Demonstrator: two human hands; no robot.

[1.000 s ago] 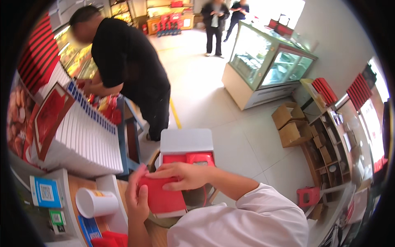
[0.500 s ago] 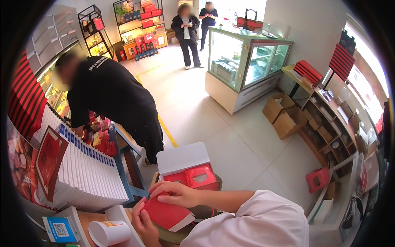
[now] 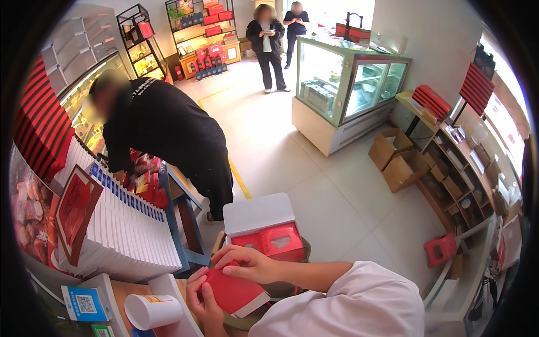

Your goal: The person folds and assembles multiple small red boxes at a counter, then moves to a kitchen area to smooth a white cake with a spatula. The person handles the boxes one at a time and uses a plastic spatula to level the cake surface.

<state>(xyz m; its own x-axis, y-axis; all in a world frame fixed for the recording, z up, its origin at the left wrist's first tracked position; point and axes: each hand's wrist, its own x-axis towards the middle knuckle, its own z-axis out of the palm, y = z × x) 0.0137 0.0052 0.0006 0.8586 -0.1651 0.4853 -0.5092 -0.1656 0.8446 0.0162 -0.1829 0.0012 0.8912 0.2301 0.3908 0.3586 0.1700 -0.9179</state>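
My left hand [image 3: 204, 299] and my right hand [image 3: 247, 265] are both closed on a small red carton [image 3: 242, 296] with a white edge at its lower right. The left hand grips its left side. Fingers of the right hand press along its upper edge, close to the left fingertips. Just beyond stands a box with its white lid [image 3: 256, 214] raised; inside lie red packages [image 3: 280, 241], one showing a pale oval window. The carton's underside is hidden.
A tall stack of white flat boxes [image 3: 120, 224] stands left, with a white cup [image 3: 152, 312] nearer. A person in black [image 3: 174, 123] bends over a blue-framed table [image 3: 188, 247]. Two people stand far back. A glass display case [image 3: 348, 84], cardboard boxes [image 3: 396, 168] and a red stool [image 3: 439, 250] are right.
The whole view has shifted slightly to the right. Both hands stay on the red carton, with the fingers barely moved. The person in black remains bent over.
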